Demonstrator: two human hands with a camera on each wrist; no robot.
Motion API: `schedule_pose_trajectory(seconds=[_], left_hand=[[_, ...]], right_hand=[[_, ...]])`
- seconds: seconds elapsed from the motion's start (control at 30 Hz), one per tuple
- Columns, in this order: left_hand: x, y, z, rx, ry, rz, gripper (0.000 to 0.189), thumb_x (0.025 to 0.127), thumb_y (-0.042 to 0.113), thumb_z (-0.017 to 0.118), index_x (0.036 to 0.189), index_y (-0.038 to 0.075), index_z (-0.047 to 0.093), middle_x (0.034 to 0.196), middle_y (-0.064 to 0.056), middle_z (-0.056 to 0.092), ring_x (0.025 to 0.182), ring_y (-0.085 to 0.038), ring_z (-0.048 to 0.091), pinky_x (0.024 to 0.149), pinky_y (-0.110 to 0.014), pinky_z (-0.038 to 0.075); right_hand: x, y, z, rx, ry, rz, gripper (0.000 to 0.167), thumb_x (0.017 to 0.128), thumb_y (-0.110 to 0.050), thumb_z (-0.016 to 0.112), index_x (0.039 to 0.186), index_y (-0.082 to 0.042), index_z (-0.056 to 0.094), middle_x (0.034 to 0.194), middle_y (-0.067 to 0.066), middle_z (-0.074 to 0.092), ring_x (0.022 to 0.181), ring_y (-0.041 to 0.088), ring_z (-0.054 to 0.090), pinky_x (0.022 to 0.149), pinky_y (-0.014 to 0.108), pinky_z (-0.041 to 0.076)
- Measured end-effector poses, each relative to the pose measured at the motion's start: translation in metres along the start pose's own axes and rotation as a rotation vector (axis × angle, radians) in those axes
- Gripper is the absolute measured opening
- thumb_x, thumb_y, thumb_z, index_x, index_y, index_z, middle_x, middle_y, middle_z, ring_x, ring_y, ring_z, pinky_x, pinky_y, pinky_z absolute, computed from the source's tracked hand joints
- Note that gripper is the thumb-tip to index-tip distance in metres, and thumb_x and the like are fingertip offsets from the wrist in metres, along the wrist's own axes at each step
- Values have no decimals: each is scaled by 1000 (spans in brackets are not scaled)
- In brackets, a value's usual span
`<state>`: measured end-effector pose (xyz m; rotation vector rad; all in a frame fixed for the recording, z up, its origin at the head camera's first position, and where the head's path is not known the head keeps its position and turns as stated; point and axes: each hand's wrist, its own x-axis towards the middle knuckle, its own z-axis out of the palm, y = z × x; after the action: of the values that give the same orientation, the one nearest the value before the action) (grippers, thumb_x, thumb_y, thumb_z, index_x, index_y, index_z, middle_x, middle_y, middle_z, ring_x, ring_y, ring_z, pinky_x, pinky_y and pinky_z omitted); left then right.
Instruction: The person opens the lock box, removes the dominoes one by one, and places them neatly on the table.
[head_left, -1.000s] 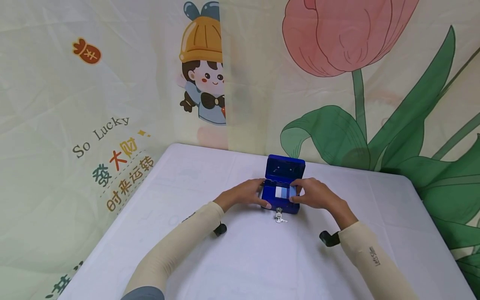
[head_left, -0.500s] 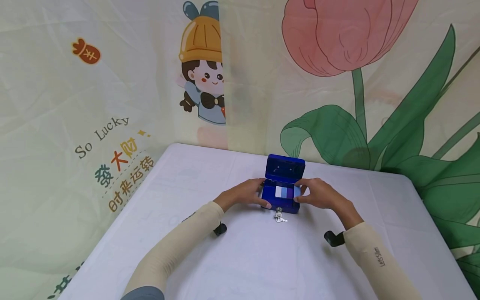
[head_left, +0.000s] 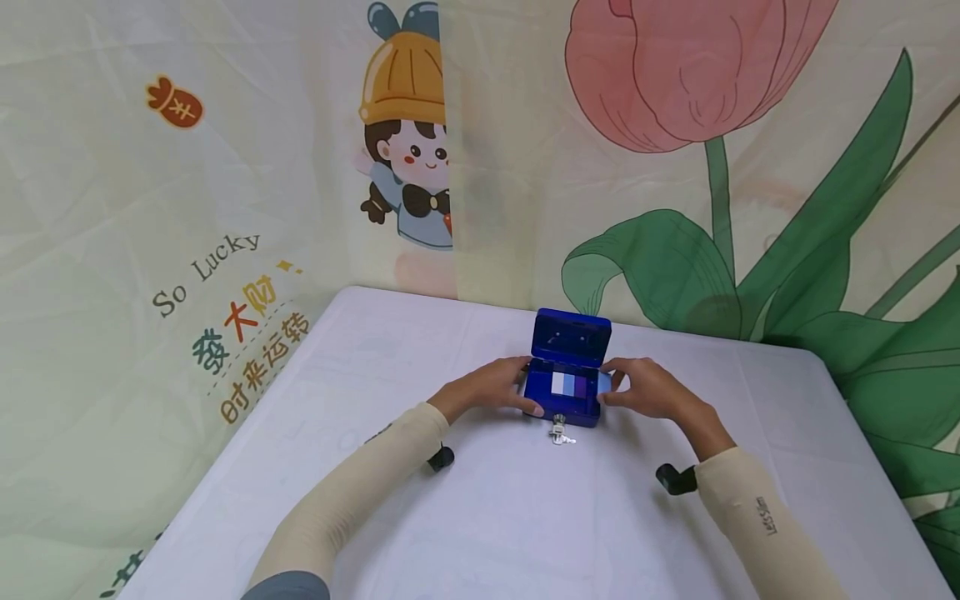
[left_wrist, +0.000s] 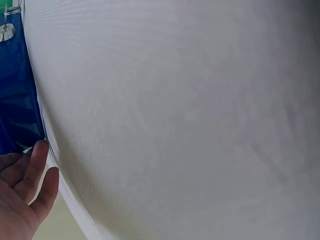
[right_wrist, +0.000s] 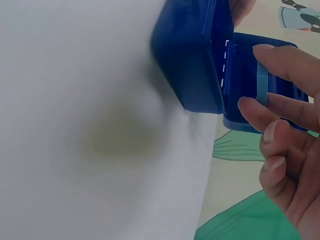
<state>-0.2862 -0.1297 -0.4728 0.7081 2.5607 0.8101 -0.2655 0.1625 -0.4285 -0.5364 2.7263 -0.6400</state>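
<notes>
We saw the right hand (head_left: 637, 388) pinching a light-blue block (head_left: 604, 382) between thumb and fingertips, the gap opened only as far as the block itself, while the remaining fingers bent loosely clear of it. From the right wrist, the block showed edge-on as a thin slab, caught at its two ends. This grip was at the right wall of the blue box (head_left: 580, 416); whether the block touched that wall, we could not tell. Just left of the grip, inside the box, we saw a row of white, blue and purple pieces (head_left: 568, 384) lying side by side. Farther left, the left hand (head_left: 491, 386) held the box's left end, its thumb at the near corner and its fingers toward the back, spread wide; how firmly it pressed, we could not tell. Between the two grips and beyond them, the lid (head_left: 572, 337) stood open. Between them on the near side, we saw silver keys (head_left: 558, 431) at the front of the box. A white tablecloth (head_left: 495, 517) stretched beneath both grips, and behind them hung a backdrop (head_left: 502, 167) printed with a pink tulip.
</notes>
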Motion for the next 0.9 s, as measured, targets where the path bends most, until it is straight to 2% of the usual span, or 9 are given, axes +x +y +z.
schedule_pose_trajectory(seconds=[0.43,0.7,0.9], left_hand=[[-2,1,0,-7,-5,-20,107,76,59,81,158,14,30,154,-8,48,139,-26,50,115,-46,41],[-1,-1,0,2,-8,-13,107,76,60,81,158,14,30,154,-7,48,140,-25,48,115,-46,40],[-1,-1,0,0,-11,-8,107,75,60,82,158,15,30,153,-7,49,138,-25,49,115,-46,40]], right_hand=[[-1,9,2,27,-18,17,54,88,-27,79,133,-4,61,103,5,70,98,24,61,83,40,57],[2,18,3,27,-30,41,53,87,-25,79,132,-6,62,102,5,70,95,22,61,83,40,57],[1,20,6,25,-46,44,51,86,-23,80,131,-4,63,101,5,70,89,20,61,78,36,56]])
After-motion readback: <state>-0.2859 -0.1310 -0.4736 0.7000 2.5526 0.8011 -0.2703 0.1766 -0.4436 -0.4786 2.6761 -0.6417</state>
